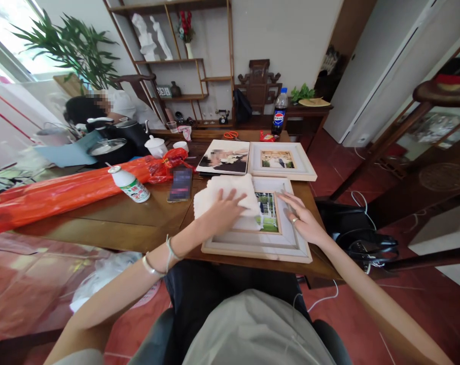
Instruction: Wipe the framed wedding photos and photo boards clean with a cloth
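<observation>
A white picture frame (258, 242) holding a photo lies flat at the near edge of the wooden table (138, 223). My left hand (224, 213) presses a white cloth (230, 195) onto the frame's glass, fingers flat and spread. My right hand (304, 218), with a ring on one finger, rests flat on the frame's right border, fingers stretched out. Behind this frame lie a second white framed photo (282, 160) and an unframed photo print (224, 157).
A phone (180, 184), a small white bottle (130, 185) and a long orange plastic bag (66, 192) lie to the left. Scissors (231, 135), a cola bottle (279, 114), pots and cups stand farther back. Another person sits at far left. A dark bag (351, 233) with cables sits on the floor at right.
</observation>
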`<move>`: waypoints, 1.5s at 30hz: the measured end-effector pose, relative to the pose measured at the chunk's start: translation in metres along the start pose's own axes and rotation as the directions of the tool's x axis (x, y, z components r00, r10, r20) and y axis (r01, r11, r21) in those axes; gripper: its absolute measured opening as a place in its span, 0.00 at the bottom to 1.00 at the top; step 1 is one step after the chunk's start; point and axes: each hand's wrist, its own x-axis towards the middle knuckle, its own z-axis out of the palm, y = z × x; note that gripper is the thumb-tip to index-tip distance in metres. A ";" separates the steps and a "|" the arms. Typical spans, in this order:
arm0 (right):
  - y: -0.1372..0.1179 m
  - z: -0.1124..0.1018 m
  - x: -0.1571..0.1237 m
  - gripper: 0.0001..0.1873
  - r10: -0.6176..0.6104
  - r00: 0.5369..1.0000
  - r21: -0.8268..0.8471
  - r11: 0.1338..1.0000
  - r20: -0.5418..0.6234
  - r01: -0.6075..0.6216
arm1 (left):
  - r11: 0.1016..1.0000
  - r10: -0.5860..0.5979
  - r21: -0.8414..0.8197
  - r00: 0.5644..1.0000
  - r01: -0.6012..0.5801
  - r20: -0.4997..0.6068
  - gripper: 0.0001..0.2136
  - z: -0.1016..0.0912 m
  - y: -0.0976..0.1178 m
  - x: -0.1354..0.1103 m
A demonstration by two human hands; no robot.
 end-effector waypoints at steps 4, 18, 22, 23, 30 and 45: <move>0.000 0.000 0.000 0.28 0.007 1.000 -0.009 1.000 0.000 -0.007 | 0.978 0.186 -0.102 0.982 -0.181 0.036 0.16 -0.024 0.038 -0.050; 0.002 0.000 0.000 0.30 -0.026 1.000 -0.003 1.000 -0.009 0.026 | 0.986 -0.159 -0.080 0.970 0.146 -0.186 0.15 0.021 -0.001 0.010; 0.002 0.000 0.000 0.30 -0.011 1.000 -0.005 1.000 -0.006 0.011 | 0.996 -0.090 -0.013 0.980 0.089 -0.176 0.15 0.019 -0.019 0.038; 0.003 0.000 0.000 0.30 -0.006 1.000 -0.008 1.000 -0.005 0.006 | 0.998 -0.055 -0.003 0.987 0.055 -0.149 0.14 0.016 -0.019 0.040; 0.002 0.000 0.000 0.28 -0.013 1.000 -0.024 1.000 -0.003 0.012 | 0.944 0.313 -0.110 0.950 -0.310 0.014 0.12 -0.016 0.018 -0.009; 0.003 0.000 0.000 0.29 -0.017 1.000 -0.034 0.999 -0.003 0.017 | 0.997 0.073 0.011 0.995 -0.072 -0.071 0.14 0.014 0.002 0.021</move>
